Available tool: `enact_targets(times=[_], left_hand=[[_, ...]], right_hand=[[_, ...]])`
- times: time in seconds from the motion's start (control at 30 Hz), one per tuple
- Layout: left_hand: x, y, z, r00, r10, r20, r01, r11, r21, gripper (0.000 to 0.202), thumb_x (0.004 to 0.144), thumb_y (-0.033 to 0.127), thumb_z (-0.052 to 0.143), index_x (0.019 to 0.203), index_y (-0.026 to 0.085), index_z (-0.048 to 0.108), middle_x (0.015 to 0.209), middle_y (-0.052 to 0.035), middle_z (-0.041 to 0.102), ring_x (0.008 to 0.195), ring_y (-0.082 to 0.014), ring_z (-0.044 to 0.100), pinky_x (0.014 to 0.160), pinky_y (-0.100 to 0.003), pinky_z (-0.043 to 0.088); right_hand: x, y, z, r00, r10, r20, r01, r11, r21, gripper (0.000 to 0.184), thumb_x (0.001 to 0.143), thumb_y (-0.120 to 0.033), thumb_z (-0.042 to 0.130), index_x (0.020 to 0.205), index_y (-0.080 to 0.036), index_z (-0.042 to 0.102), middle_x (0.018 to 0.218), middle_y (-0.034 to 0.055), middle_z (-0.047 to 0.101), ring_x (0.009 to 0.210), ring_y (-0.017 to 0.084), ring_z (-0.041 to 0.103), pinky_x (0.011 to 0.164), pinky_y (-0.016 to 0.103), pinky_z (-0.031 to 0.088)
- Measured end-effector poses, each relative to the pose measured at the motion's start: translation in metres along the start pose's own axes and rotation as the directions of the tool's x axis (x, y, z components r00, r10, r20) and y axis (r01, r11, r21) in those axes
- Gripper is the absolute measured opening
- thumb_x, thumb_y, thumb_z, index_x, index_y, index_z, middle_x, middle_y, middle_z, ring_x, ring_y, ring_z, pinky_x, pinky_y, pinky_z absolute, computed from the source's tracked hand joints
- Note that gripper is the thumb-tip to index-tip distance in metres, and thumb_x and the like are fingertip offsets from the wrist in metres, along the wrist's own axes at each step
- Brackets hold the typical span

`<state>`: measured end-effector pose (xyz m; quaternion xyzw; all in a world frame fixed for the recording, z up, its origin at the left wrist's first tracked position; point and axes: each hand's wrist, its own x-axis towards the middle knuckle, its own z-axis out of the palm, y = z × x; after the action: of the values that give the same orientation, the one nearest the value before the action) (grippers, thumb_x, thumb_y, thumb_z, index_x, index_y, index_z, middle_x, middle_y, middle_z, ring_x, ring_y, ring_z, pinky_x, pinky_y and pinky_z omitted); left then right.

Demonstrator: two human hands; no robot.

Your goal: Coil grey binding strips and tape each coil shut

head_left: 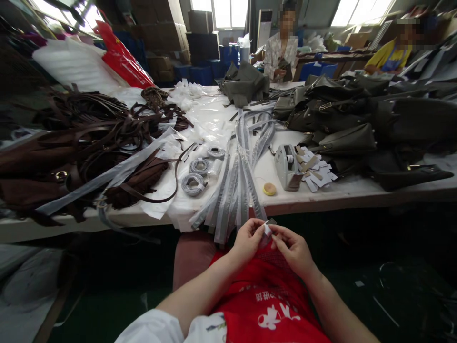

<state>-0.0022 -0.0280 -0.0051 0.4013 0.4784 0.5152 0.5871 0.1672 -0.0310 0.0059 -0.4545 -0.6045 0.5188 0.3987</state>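
Note:
Just off the table's front edge, over my lap, my left hand pinches a small dark grey strip with a white wrap around it. From the other side my right hand closes its thumb and fingers on the same piece. My fingers cover most of it. Beyond my hands, long grey straps in clear plastic sleeves lie lengthwise and hang over the edge. Coiled grey straps lie to their left. On the right are a yellow tape roll, a grey tape dispenser and loose white and tan tags.
Dark brown bags and straps are heaped on the left of the white table. Dark olive bags cover the right, with another grey-green bag at the back. Two people work beyond the table; one holds a dark piece.

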Motion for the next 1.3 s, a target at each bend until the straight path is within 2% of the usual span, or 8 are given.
enact_targets(times=[0.3, 0.5, 0.7, 0.8, 0.9, 1.03, 1.13, 1.3], left_hand=[[-0.005, 0.0, -0.028, 0.998, -0.023, -0.055, 0.026, 0.998, 0.05, 0.029, 0.078, 0.044, 0.066, 0.084, 0.016, 0.059, 0.072, 0.0004, 0.059, 0.066, -0.0126, 0.053, 0.064, -0.025, 0.042], [-0.012, -0.002, -0.059, 0.991, -0.133, 0.009, 0.131, 0.987, 0.088, 0.038, 0.068, 0.049, 0.074, 0.074, 0.015, 0.059, 0.067, 0.0013, 0.057, 0.062, -0.0112, 0.048, 0.059, -0.024, 0.037], [-0.025, 0.012, -0.08, 0.992, -0.079, 0.102, 0.064, 0.987, 0.146, 0.035, 0.072, 0.048, 0.072, 0.079, 0.015, 0.066, 0.069, 0.0007, 0.062, 0.062, -0.0118, 0.052, 0.058, -0.023, 0.04], [-0.013, 0.039, -0.118, 0.995, 0.087, 0.052, -0.1, 0.92, 0.378, 0.037, 0.088, 0.049, 0.054, 0.079, 0.016, 0.069, 0.069, -0.0015, 0.067, 0.061, -0.0132, 0.058, 0.058, -0.022, 0.045], [0.013, 0.069, -0.183, 0.918, 0.366, -0.153, -0.151, 0.679, 0.719, 0.04, 0.096, 0.039, 0.041, 0.079, 0.018, 0.071, 0.073, -0.0027, 0.07, 0.071, -0.0167, 0.064, 0.072, -0.027, 0.052], [0.046, 0.075, -0.256, 0.792, 0.509, -0.337, -0.017, 0.571, 0.821, 0.032, 0.092, 0.02, 0.041, 0.11, 0.015, 0.067, 0.126, -0.0127, 0.063, 0.122, -0.0254, 0.053, 0.111, -0.042, 0.036], [0.058, 0.06, -0.275, 0.717, 0.55, -0.428, 0.108, 0.518, 0.848, 0.041, 0.091, 0.017, 0.043, 0.129, 0.009, 0.056, 0.142, -0.0195, 0.05, 0.136, -0.0307, 0.04, 0.117, -0.049, 0.026], [0.061, 0.045, -0.273, 0.705, 0.573, -0.417, 0.187, 0.417, 0.889, 0.041, 0.091, 0.022, 0.047, 0.129, 0.008, 0.056, 0.14, -0.0178, 0.052, 0.134, -0.0304, 0.042, 0.116, -0.046, 0.03]], right_hand=[[0.004, 0.006, 0.023, 0.982, -0.003, 0.191, 0.027, 0.992, -0.124, 0.038, 0.094, -0.04, 0.056, 0.123, -0.017, 0.064, 0.066, 0.0016, 0.064, 0.059, 0.018, 0.061, 0.061, 0.029, 0.052], [0.021, -0.008, 0.029, 0.928, -0.258, 0.268, 0.364, 0.782, -0.507, 0.053, 0.079, -0.027, 0.067, 0.132, -0.025, 0.059, 0.12, 0.011, 0.064, 0.111, 0.03, 0.061, 0.098, 0.046, 0.05], [0.044, -0.002, 0.061, 0.831, -0.01, 0.555, 0.307, 0.842, -0.444, 0.062, 0.069, -0.019, 0.062, 0.131, -0.019, 0.061, 0.131, 0.0141, 0.064, 0.123, 0.033, 0.058, 0.107, 0.047, 0.045], [0.059, -0.003, 0.071, 0.837, 0.045, 0.546, 0.254, 0.851, -0.46, 0.05, 0.071, -0.028, 0.067, 0.12, -0.019, 0.069, 0.123, 0.0149, 0.069, 0.118, 0.036, 0.062, 0.104, 0.05, 0.047], [0.082, -0.022, 0.079, 0.859, 0.029, 0.512, 0.255, 0.843, -0.475, 0.046, 0.07, -0.034, 0.073, 0.114, -0.021, 0.071, 0.116, 0.0118, 0.072, 0.111, 0.035, 0.065, 0.101, 0.05, 0.048], [0.132, -0.074, 0.097, 0.877, -0.054, 0.477, 0.316, 0.812, -0.49, 0.054, 0.073, -0.041, 0.075, 0.123, -0.021, 0.065, 0.107, 0.0092, 0.074, 0.099, 0.031, 0.068, 0.091, 0.046, 0.052], [0.176, -0.105, 0.125, 0.893, -0.269, 0.36, 0.429, 0.748, -0.506, 0.057, 0.078, -0.049, 0.07, 0.126, -0.021, 0.06, 0.105, 0.0103, 0.072, 0.094, 0.03, 0.067, 0.086, 0.043, 0.053], [0.22, -0.089, 0.201, 0.734, -0.522, 0.436, 0.669, 0.442, -0.597, 0.057, 0.082, -0.03, 0.059, 0.136, -0.014, 0.052, 0.122, 0.0158, 0.064, 0.114, 0.032, 0.056, 0.103, 0.046, 0.041]])
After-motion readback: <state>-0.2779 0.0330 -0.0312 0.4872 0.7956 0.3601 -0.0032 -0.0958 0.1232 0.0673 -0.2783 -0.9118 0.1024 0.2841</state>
